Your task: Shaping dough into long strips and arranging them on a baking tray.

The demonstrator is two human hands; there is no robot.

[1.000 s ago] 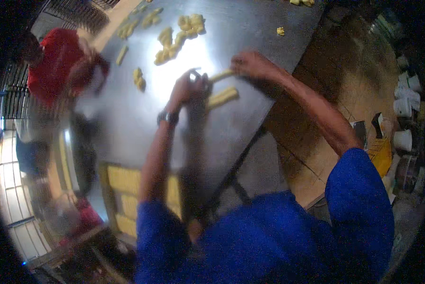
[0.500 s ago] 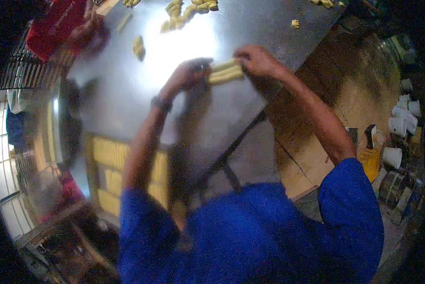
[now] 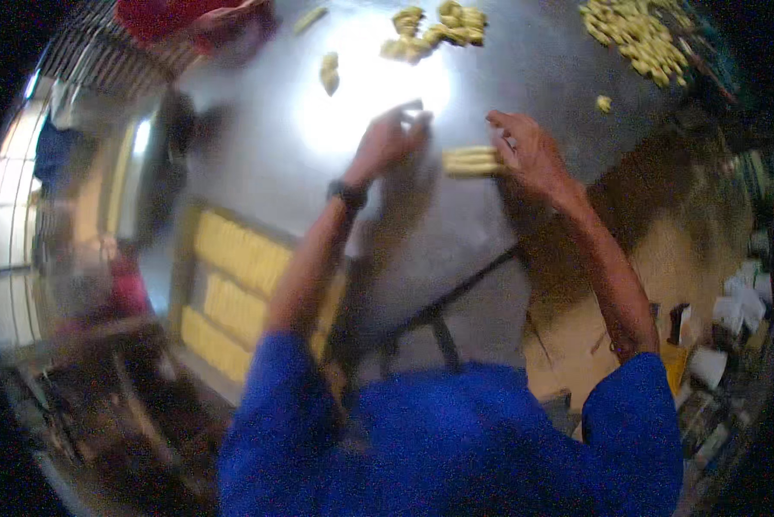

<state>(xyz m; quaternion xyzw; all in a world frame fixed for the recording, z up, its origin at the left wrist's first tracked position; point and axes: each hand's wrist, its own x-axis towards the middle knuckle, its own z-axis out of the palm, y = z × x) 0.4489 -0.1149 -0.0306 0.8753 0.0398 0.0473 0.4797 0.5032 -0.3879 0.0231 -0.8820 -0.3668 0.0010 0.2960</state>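
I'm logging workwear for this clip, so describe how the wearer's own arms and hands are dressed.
Short blue fabric sleeves show on both sides. The ungloved left hand has a rounded dark wristband, perhaps a watch. The ungloved right hand shows no band at its wrist; blur hides whether rings are worn.

The left hand (image 3: 393,140) is blurred, its fingers (image 3: 418,129) indistinct
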